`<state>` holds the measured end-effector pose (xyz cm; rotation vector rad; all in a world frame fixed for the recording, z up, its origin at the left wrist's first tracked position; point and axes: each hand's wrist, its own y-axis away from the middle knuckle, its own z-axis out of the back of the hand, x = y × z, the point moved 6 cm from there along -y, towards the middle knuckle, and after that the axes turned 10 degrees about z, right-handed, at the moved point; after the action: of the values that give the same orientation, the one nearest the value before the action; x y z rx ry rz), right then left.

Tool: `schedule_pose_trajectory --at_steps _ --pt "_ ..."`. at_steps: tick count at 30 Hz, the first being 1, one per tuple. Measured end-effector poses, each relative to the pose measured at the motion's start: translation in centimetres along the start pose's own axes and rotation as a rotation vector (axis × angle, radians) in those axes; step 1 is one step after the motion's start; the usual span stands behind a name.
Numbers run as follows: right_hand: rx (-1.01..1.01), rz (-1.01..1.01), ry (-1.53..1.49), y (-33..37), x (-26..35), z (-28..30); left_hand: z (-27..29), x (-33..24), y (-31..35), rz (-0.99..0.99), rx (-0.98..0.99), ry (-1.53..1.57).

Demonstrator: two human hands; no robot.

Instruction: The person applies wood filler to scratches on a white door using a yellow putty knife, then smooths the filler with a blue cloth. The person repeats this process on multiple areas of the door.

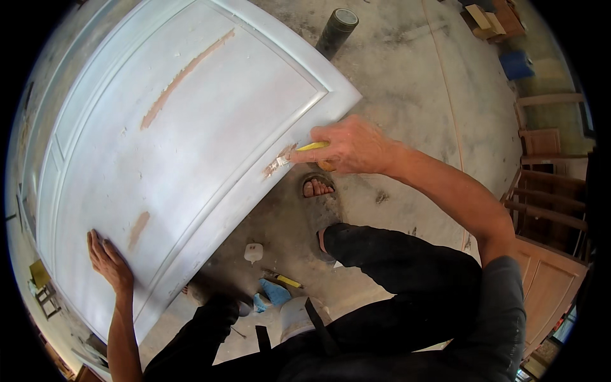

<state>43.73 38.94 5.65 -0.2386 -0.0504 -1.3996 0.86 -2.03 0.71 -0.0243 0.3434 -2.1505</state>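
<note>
A white panelled door [216,146] lies slanted before me, with a long brown filler streak [181,83] and a shorter brown patch [138,230] on its face. My right hand [356,148] grips a small yellow-handled scraper [313,146] at the door's near right edge. Its blade end touches a rough brown patch [272,168] on the frame. Pressed flat on the door's lower left, my left hand [109,262] has its fingers stretched out and holds nothing.
On the concrete floor lie a yellow-handled knife [288,280], a blue cloth or paper [275,291] and a white piece [253,253]. A whitish bucket [298,316] stands between my legs. Beyond the door is a dark cylinder [337,32]; wooden panels [547,280] lean at right.
</note>
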Motion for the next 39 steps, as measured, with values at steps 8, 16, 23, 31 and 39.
schedule_pose_trajectory --at_steps 8,16,23,31,39 --pt "-0.052 0.013 -0.008 -0.3 0.5 -0.5 0.1 -0.6 0.0 -0.038 -0.011 0.015" --pt "-0.085 0.056 -0.022 -0.9 1.7 -0.3 0.1 -0.8 0.0 -0.036 -0.014 0.008" --pt "-0.027 0.043 -0.033 -0.4 1.3 -1.1 0.2 -0.8 0.0 -0.061 -0.01 0.043" --pt "-0.032 0.034 -0.04 0.5 0.3 -1.0 0.3 -0.9 -0.2 -0.046 -0.027 0.008" --pt "0.041 0.026 -0.028 -0.8 1.2 -0.8 0.2 -0.4 0.1 -0.034 -0.022 0.015"
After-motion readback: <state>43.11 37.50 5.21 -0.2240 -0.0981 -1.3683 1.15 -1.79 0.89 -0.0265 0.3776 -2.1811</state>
